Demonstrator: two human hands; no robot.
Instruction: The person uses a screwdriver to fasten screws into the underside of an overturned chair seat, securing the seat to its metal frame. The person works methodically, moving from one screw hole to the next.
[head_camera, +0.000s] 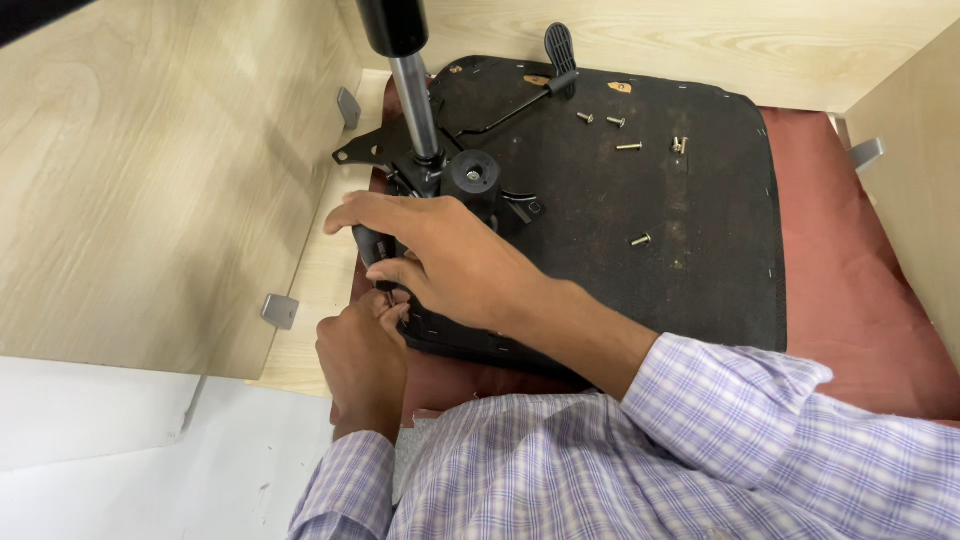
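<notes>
An upturned seat (660, 200) lies on a wooden surface, its black underside facing up and its red cushion (860, 290) showing along the right and near edges. A black metal mechanism (440, 180) sits on the seat's left part, with a shiny gas cylinder (412, 90) rising from it toward the camera and a lever (545, 75) with a flat paddle end reaching to the far edge.

The right hand (440, 255) rests on the near-left part of the mechanism, fingers curled down over its edge and pressing on it. The left hand (365, 350) is just near of it, at the seat's near-left edge, its fingers bunched together and pinched at the spot where the right fingertips meet the plate; what they pinch is too small and hidden to tell. The two hands touch there.

Loose bolts (628, 146) lie on the black underside, well apart from the hands: a few in the far middle, one (641, 240) nearer the centre.

Light wood panels stand to the left, far and right of the seat, with grey brackets (279, 310) fixed along their lower edges. Both sleeves are of checked lilac cloth (700, 440).
</notes>
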